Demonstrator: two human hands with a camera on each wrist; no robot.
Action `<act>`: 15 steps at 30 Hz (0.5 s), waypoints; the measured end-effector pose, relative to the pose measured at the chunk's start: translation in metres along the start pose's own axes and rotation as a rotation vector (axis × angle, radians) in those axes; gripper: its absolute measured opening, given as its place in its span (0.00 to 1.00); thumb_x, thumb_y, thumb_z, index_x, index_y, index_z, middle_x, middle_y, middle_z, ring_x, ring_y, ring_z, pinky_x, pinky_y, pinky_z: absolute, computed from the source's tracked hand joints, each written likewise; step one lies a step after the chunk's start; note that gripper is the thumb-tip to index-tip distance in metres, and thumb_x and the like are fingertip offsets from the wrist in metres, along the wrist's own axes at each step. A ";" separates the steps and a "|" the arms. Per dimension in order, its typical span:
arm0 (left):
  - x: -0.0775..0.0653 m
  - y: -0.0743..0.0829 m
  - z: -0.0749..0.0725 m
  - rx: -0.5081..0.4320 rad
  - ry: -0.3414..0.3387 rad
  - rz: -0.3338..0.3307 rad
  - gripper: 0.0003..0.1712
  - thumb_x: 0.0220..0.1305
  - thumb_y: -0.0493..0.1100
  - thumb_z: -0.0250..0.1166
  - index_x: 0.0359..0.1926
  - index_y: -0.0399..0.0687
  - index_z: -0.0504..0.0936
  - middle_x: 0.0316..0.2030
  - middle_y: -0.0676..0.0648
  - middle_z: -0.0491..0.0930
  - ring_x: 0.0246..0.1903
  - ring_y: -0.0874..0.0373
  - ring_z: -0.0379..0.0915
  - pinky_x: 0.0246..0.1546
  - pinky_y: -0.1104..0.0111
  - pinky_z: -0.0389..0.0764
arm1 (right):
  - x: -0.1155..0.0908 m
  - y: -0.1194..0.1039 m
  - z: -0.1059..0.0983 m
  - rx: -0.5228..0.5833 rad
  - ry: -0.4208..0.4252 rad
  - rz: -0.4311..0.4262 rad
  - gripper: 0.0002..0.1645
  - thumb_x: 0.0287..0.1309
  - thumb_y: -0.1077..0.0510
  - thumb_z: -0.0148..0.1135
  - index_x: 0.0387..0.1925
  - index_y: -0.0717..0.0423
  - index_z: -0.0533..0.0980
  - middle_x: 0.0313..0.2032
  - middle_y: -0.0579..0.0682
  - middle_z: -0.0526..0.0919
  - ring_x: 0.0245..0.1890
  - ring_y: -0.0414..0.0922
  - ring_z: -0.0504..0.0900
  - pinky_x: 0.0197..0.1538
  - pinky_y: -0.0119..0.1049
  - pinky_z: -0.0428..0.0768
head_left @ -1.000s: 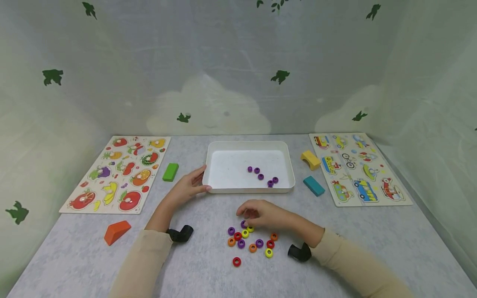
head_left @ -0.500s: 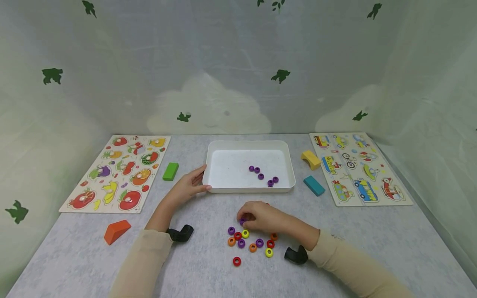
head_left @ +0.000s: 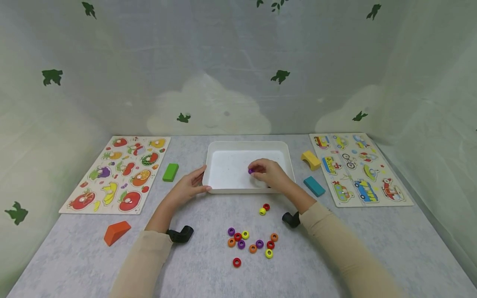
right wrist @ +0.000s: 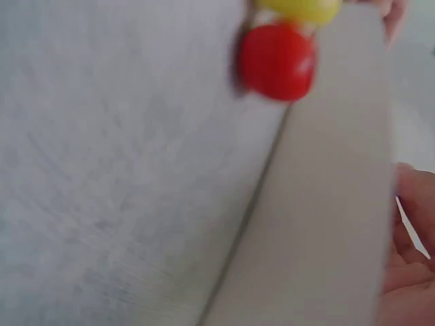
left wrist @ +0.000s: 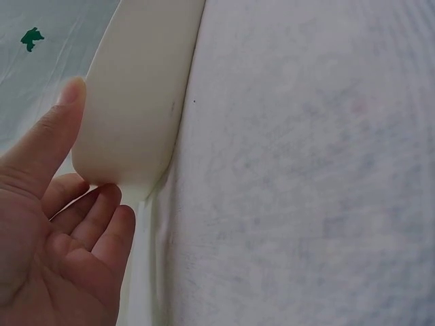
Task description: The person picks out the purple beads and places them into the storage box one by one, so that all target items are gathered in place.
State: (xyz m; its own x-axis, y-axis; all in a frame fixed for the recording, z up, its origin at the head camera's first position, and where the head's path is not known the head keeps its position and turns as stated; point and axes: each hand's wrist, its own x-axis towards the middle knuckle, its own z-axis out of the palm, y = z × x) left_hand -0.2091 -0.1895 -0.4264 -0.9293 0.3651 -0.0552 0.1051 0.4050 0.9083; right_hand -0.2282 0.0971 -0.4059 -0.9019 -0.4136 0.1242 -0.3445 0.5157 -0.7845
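Note:
A white tray [head_left: 231,191] sits at the middle back of the table. My left hand [head_left: 186,188] holds its near left corner; in the left wrist view the thumb lies against the tray's wall [left wrist: 136,102], with the fingers curled at the corner. Over the tray, my right hand [head_left: 272,174] pinches a purple bead [head_left: 251,171] between thumb and fingers. That hand covers the right part of the tray, hiding the beads there. Nearer to me lie loose beads in purple, red, yellow and orange, among them a purple bead [head_left: 241,244] and a red bead [head_left: 237,262].
A yellow bead [head_left: 262,211] and a red one lie just before the tray. Around it are a green block [head_left: 170,172], a yellow arch block [head_left: 311,160], a teal block [head_left: 314,186] and an orange wedge [head_left: 116,232]. Puzzle boards [head_left: 108,174] [head_left: 357,169] flank both sides.
My right hand has picked up a purple bead from the loose group and moved forward over the tray. A yellow and a red bead now show nearer the tray. My left hand stays put.

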 end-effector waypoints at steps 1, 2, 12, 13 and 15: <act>0.000 0.000 0.000 0.001 0.001 -0.002 0.47 0.42 0.51 0.64 0.61 0.50 0.49 0.60 0.50 0.46 0.57 0.59 0.47 0.55 0.69 0.54 | 0.003 0.003 0.000 -0.006 -0.008 0.024 0.12 0.47 0.60 0.58 0.37 0.55 0.74 0.33 0.41 0.74 0.32 0.37 0.72 0.37 0.28 0.74; -0.001 0.001 0.000 0.001 0.001 -0.005 0.47 0.42 0.51 0.64 0.61 0.51 0.49 0.60 0.50 0.46 0.57 0.59 0.47 0.55 0.69 0.54 | 0.006 0.006 0.001 -0.010 -0.018 0.049 0.12 0.47 0.60 0.58 0.37 0.54 0.74 0.32 0.41 0.74 0.31 0.38 0.72 0.36 0.28 0.74; -0.001 0.001 0.000 -0.004 0.000 -0.013 0.47 0.42 0.51 0.64 0.61 0.52 0.49 0.60 0.51 0.46 0.57 0.59 0.47 0.55 0.69 0.54 | 0.018 0.022 0.007 -0.111 -0.100 0.117 0.07 0.44 0.61 0.60 0.30 0.53 0.75 0.27 0.44 0.75 0.29 0.40 0.71 0.31 0.30 0.72; -0.001 0.002 0.000 -0.005 -0.001 -0.015 0.47 0.42 0.51 0.64 0.61 0.52 0.49 0.60 0.51 0.46 0.57 0.59 0.47 0.55 0.69 0.55 | 0.019 0.021 0.007 -0.120 -0.102 0.116 0.08 0.44 0.61 0.60 0.31 0.53 0.74 0.28 0.44 0.75 0.30 0.40 0.71 0.33 0.30 0.71; -0.002 0.004 0.000 -0.015 -0.005 -0.016 0.47 0.42 0.50 0.64 0.61 0.51 0.49 0.60 0.50 0.46 0.57 0.59 0.47 0.55 0.69 0.55 | 0.018 0.020 0.007 -0.131 -0.099 0.117 0.10 0.43 0.60 0.61 0.33 0.54 0.74 0.30 0.45 0.75 0.32 0.40 0.71 0.35 0.31 0.72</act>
State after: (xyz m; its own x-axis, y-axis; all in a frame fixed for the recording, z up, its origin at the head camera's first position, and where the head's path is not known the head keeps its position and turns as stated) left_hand -0.2071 -0.1889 -0.4225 -0.9289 0.3632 -0.0721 0.0849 0.3984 0.9133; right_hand -0.2492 0.0952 -0.4232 -0.9100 -0.4136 -0.0281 -0.2760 0.6549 -0.7035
